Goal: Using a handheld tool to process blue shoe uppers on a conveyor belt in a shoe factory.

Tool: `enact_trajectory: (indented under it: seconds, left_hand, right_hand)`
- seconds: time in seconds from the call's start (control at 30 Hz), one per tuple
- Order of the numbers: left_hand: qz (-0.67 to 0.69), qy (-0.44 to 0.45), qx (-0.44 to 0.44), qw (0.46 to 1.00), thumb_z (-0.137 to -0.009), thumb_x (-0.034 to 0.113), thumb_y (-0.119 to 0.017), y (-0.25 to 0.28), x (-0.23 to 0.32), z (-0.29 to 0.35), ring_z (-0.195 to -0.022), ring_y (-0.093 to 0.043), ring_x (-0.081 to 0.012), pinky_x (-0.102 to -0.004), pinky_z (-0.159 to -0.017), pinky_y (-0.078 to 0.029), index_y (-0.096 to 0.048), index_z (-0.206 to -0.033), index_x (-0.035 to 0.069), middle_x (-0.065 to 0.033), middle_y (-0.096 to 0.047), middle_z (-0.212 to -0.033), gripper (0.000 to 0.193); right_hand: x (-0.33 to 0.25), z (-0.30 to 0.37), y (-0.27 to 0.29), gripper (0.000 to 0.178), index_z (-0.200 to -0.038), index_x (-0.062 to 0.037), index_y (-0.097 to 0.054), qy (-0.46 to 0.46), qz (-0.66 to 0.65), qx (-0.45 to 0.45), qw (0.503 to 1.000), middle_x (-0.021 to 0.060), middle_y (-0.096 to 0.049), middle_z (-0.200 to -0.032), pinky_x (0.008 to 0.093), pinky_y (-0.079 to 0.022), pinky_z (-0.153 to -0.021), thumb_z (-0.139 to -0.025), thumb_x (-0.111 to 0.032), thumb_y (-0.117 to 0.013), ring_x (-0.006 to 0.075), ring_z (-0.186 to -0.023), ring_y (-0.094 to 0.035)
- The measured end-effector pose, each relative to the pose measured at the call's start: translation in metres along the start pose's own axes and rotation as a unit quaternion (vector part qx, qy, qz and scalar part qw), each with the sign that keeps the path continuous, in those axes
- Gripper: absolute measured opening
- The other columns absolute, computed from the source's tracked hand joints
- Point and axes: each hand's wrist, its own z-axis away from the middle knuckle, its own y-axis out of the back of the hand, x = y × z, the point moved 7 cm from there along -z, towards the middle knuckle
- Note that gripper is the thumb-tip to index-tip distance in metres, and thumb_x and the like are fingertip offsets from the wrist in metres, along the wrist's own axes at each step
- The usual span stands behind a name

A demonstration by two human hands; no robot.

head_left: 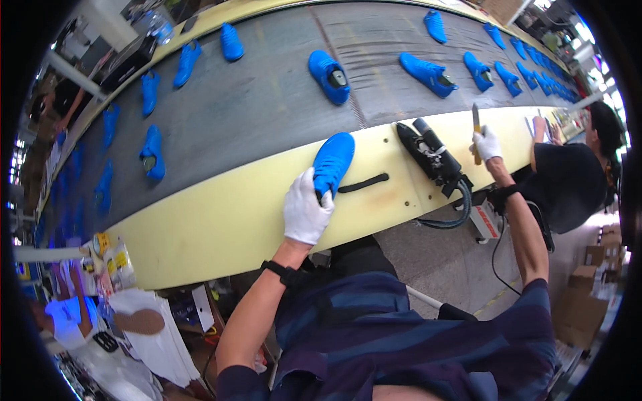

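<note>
My left hand (pixel 307 212), in a white glove, is closed round the heel end of a blue lace-up shoe (pixel 336 157). The shoe's toe points away from me over the cream worktop (pixel 221 212). Off to the right, my white-gloved right hand (pixel 487 143) grips a knife-like tool (pixel 476 119) with a flat metal blade and a yellowish handle. Its blade points up and away, apart from the shoe. Between my hands a black shoe-shaped clamp device (pixel 431 152) is fixed at the worktop's edge. A narrow black strip (pixel 364 184) lies beside the shoe.
Beyond the worktop runs a grey conveyor belt (pixel 257 87) carrying several blue shoes, among them a nearby one (pixel 328 77). Hoses (pixel 460 207) hang from the clamp device. A person in black (pixel 574 164) sits to the right, and cardboard boxes (pixel 583 309) stand behind.
</note>
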Motion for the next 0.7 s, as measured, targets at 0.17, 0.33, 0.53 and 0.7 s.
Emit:
enact_trajectory:
  seconds: [0.17,0.33,0.53,0.7]
  left_hand:
    - [0.025,0.004,0.011,1.0,-0.087,0.013,-0.071,0.004,-0.007,0.006,-0.114,-0.064,-0.0445,-0.0518,-0.1,-0.053,-0.044,-0.147,0.0,-0.0262,-0.062,-0.125,0.068]
    - [0.015,-0.021,0.017,1.0,-0.082,0.017,-0.075,0.001,-0.007,0.006,-0.112,-0.065,-0.0406,-0.0506,-0.095,-0.053,-0.045,-0.146,-0.001,-0.0235,-0.061,-0.127,0.073]
    - [0.024,-0.02,0.015,0.999,-0.081,0.018,-0.076,0.001,-0.009,0.007,-0.114,-0.064,-0.0401,-0.0503,-0.096,-0.053,-0.045,-0.147,-0.002,-0.0228,-0.061,-0.131,0.076]
    - [0.03,-0.021,0.026,0.999,-0.081,0.019,-0.077,0.001,-0.012,0.008,-0.112,-0.064,-0.0398,-0.0495,-0.094,-0.053,-0.045,-0.147,-0.002,-0.0226,-0.061,-0.131,0.076]
  right_hand:
    - [-0.243,0.143,-0.063,0.031,-0.129,-0.0032,-0.068,0.058,0.027,-0.243,0.968,0.0046,-0.067,-0.086,0.0288,-0.052,-0.057,-0.106,-0.024,-0.064,0.0106,-0.065,-0.063]
    - [-0.315,0.239,-0.153,0.043,-0.132,-0.007,-0.069,0.35,0.222,-0.407,0.814,0.0209,-0.076,-0.109,0.0419,-0.058,-0.09,-0.09,-0.015,-0.074,0.0382,-0.097,-0.074]
    - [-0.349,0.255,-0.21,0.031,-0.118,-0.0079,-0.075,0.414,0.404,-0.446,0.683,0.0182,-0.077,-0.099,0.0462,-0.059,-0.08,-0.089,-0.015,-0.07,0.0386,-0.092,-0.076]
    - [-0.382,0.273,-0.23,0.018,-0.097,-0.0079,-0.082,0.384,0.578,-0.446,0.565,0.0189,-0.077,-0.085,0.0469,-0.059,-0.07,-0.081,-0.014,-0.075,0.0353,-0.084,-0.078]
